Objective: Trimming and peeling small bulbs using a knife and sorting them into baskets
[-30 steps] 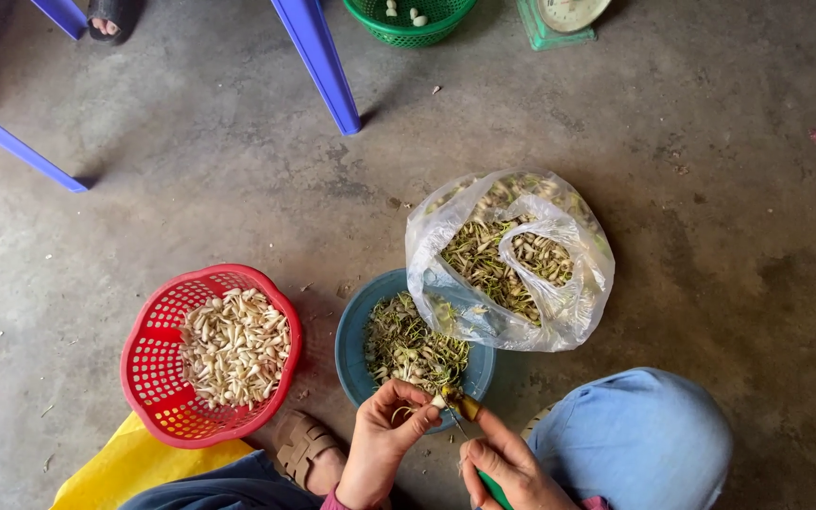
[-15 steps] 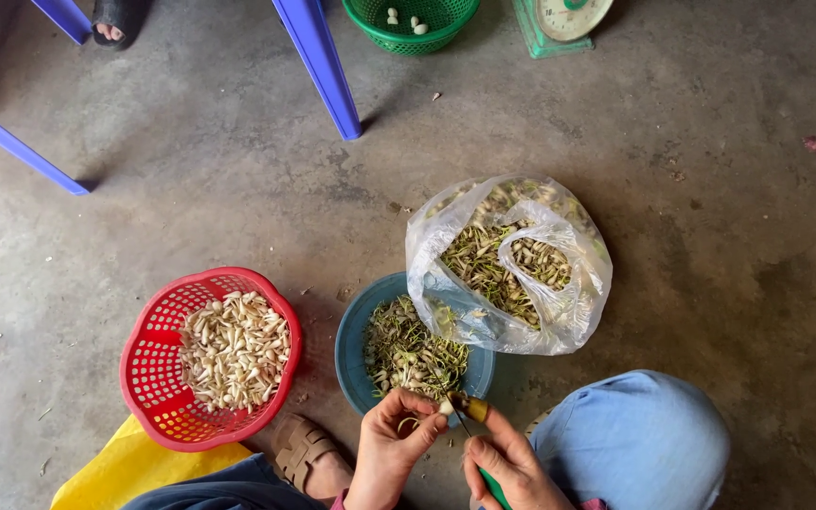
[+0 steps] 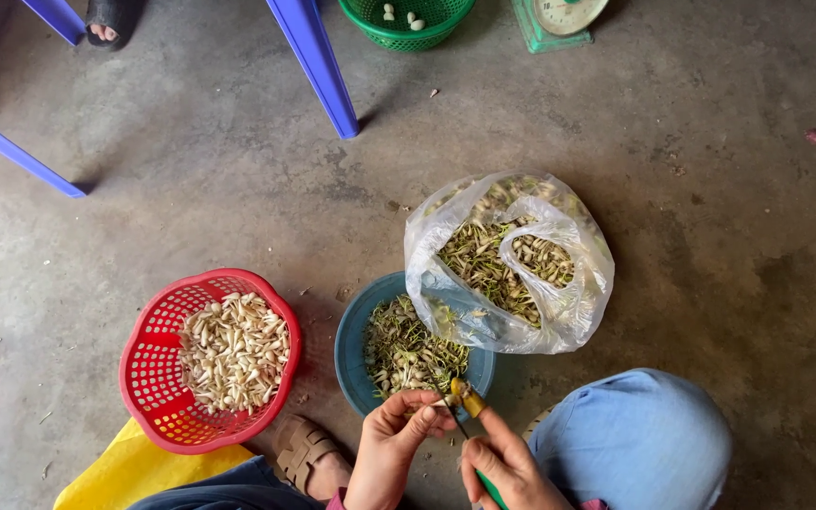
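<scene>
Low in the frame, just right of centre, the left hand (image 3: 391, 444) pinches a small pale clove (image 3: 442, 403) at its fingertips, while the right hand (image 3: 505, 465) is closed around a green-handled knife (image 3: 469, 404) whose tip meets the clove. Directly above the hands sits a blue bowl (image 3: 351, 349) of husks, overlapped at its right by a clear plastic bag (image 3: 507, 260) of unpeeled pieces; at lower left, a red basket (image 3: 155, 364) holds peeled cloves on the concrete floor (image 3: 191, 170).
</scene>
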